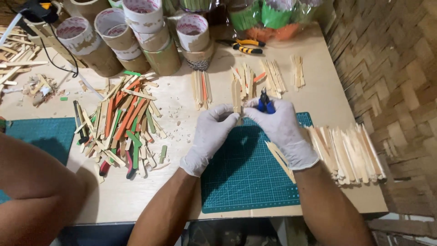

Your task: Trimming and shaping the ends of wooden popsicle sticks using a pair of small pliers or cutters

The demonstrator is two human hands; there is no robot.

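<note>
Both hands wear white gloves and meet above the far edge of a green cutting mat (246, 177). My left hand (210, 136) pinches a plain wooden craft stick (236, 96) that stands upright between the two hands. My right hand (282, 130) grips small cutting pliers with blue handles (265, 104), their jaws set against the stick. A thin wooden strip (277, 159) lies on the mat under my right wrist.
A row of plain sticks (348, 152) lies right of the mat. A heap of orange, green and plain sticks (123, 123) lies to the left. Cardboard tubes (136, 36), stick bundles (268, 77) and yellow-handled pliers (243, 46) sit behind. Another person's arm (36, 182) rests at left.
</note>
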